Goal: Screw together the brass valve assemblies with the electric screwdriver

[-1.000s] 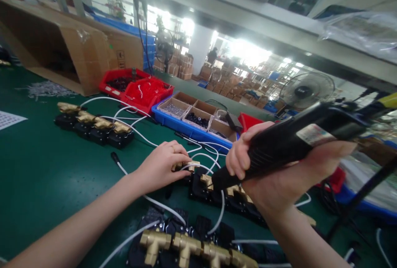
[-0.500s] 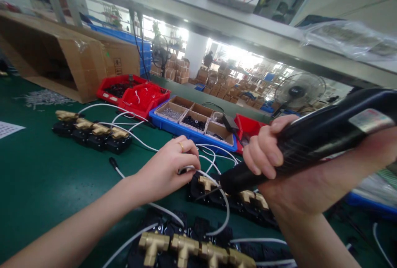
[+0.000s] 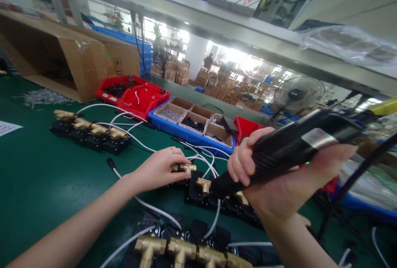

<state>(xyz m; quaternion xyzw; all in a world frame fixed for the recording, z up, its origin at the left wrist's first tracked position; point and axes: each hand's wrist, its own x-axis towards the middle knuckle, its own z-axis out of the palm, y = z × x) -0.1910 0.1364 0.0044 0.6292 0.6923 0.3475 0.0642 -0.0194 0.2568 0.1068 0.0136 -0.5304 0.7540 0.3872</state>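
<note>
My right hand [image 3: 273, 193] is wrapped round a black electric screwdriver [image 3: 279, 148], tilted with its nose down to the left. The nose is over a row of black valve units [image 3: 201, 195] with brass tee fittings [image 3: 204, 185]; its bit is hidden. My left hand [image 3: 161, 168] has its fingers and thumb closed on a brass tee fitting [image 3: 189, 169] at the left end of that row. White cables [image 3: 206, 162] loop behind the row. Nearer me lies another row of black units with large brass tees [image 3: 182, 249].
A third brass-fitted row [image 3: 99, 131] is at the left, with a cable plug [image 3: 111, 163] nearby. Behind are a red bin [image 3: 139, 98], a blue tray [image 3: 192, 129] of small parts and an open cardboard box [image 3: 83, 61]. A shelf [image 3: 173, 5] crosses above.
My right hand and the screwdriver have moved left and slightly down. My left hand has shifted left and down, from the looped white cable to a brass fitting. The cable loop has swung away.
</note>
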